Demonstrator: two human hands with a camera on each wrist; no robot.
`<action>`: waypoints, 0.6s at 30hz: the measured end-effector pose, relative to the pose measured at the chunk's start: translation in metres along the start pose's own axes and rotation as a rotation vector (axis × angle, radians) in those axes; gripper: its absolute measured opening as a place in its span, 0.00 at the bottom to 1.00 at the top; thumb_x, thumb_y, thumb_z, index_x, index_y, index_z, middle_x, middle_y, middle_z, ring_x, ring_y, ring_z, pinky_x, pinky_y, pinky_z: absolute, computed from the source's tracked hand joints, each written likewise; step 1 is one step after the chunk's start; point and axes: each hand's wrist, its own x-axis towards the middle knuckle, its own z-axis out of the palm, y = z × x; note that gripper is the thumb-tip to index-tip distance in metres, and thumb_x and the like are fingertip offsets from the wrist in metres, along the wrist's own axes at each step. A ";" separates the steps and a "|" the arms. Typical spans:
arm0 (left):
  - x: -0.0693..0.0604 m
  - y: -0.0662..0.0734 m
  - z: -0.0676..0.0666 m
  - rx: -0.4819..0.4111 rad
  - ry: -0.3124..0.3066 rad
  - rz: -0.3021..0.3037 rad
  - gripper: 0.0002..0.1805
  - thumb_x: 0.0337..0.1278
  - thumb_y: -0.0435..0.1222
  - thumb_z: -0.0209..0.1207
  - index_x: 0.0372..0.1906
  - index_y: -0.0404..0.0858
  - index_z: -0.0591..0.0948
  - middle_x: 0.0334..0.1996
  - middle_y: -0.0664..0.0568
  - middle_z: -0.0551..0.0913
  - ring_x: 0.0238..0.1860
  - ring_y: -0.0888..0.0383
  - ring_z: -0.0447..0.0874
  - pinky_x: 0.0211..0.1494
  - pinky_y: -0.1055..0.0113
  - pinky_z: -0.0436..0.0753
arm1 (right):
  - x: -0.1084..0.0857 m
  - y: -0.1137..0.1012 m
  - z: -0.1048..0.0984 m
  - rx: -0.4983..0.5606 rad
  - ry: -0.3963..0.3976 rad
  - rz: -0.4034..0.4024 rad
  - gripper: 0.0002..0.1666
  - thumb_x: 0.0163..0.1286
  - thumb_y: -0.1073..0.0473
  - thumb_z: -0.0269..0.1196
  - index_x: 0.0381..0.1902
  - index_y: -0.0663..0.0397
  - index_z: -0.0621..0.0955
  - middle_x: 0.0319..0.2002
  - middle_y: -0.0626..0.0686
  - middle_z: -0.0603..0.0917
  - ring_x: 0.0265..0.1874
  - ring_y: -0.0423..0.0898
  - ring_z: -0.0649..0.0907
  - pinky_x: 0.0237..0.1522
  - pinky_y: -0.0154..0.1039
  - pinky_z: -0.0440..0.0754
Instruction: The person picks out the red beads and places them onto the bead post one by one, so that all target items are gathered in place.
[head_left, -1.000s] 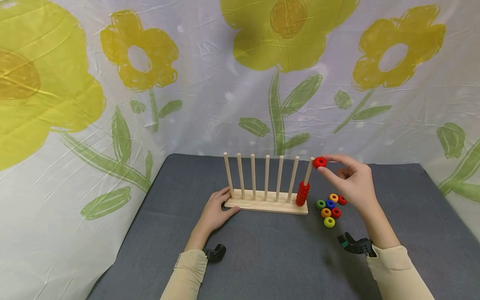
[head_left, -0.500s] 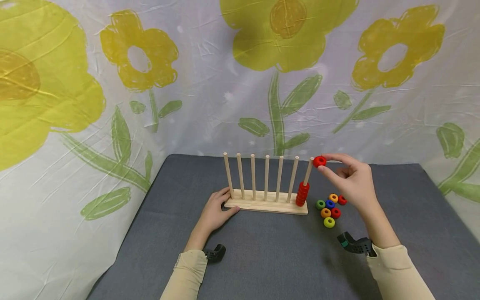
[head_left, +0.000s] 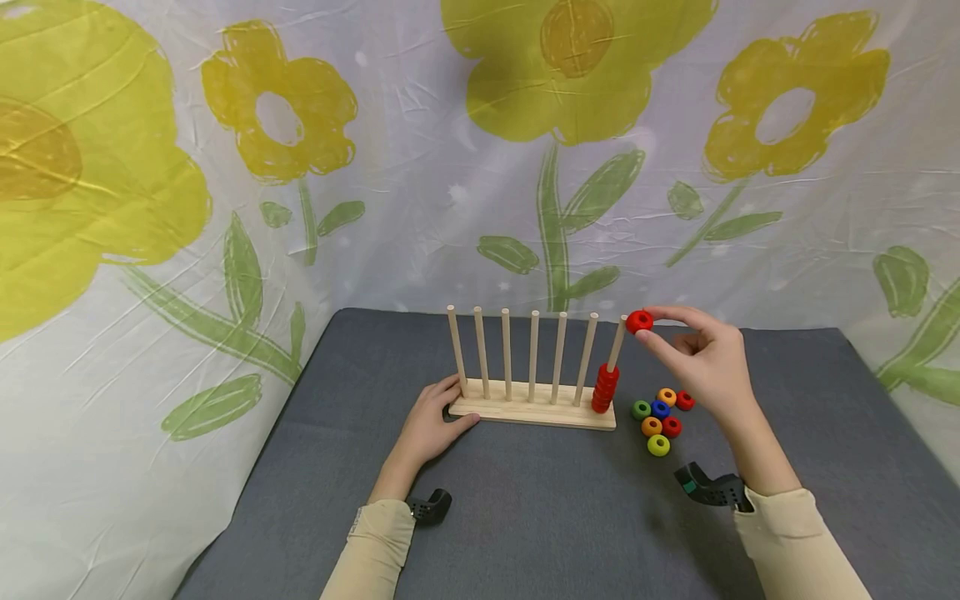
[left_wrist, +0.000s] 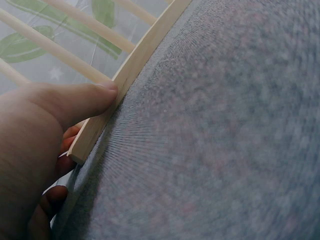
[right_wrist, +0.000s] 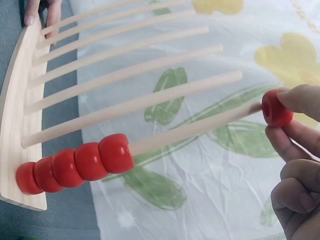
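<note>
A wooden peg rack stands upright on the table, with a row of bare pegs and a stack of red beads on its rightmost peg. My left hand grips the rack's left end, thumb at the front edge, other fingers behind. Between thumb and fingertips my right hand pinches a red bead at the top of that rightmost peg. The bead's hole faces the peg tip; whether they touch, I cannot tell. Loose beads in red, orange, blue, green and yellow lie right of the rack.
A dark grey cloth covers the table. Behind it hangs a pale curtain with yellow flowers. Black straps sit on both wrists. The tall pegs stick up between the hands.
</note>
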 end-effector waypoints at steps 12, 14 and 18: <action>0.000 -0.001 0.001 0.002 0.002 0.006 0.38 0.66 0.46 0.72 0.74 0.31 0.76 0.78 0.42 0.71 0.77 0.39 0.67 0.76 0.38 0.70 | 0.001 -0.001 0.000 0.004 -0.002 -0.011 0.19 0.67 0.67 0.75 0.56 0.56 0.89 0.10 0.45 0.59 0.08 0.41 0.56 0.11 0.40 0.54; 0.000 0.000 0.000 0.002 0.001 0.004 0.38 0.66 0.46 0.72 0.74 0.31 0.76 0.78 0.42 0.71 0.77 0.39 0.66 0.76 0.38 0.70 | 0.001 -0.001 0.000 0.002 0.001 -0.013 0.19 0.67 0.67 0.75 0.56 0.55 0.89 0.10 0.45 0.59 0.08 0.41 0.56 0.11 0.40 0.55; 0.000 0.000 0.000 -0.002 0.001 0.003 0.38 0.66 0.46 0.72 0.74 0.31 0.76 0.78 0.42 0.70 0.77 0.39 0.66 0.76 0.38 0.69 | 0.001 -0.001 0.001 0.006 0.003 -0.015 0.19 0.67 0.67 0.75 0.55 0.55 0.89 0.10 0.45 0.59 0.08 0.41 0.56 0.11 0.40 0.55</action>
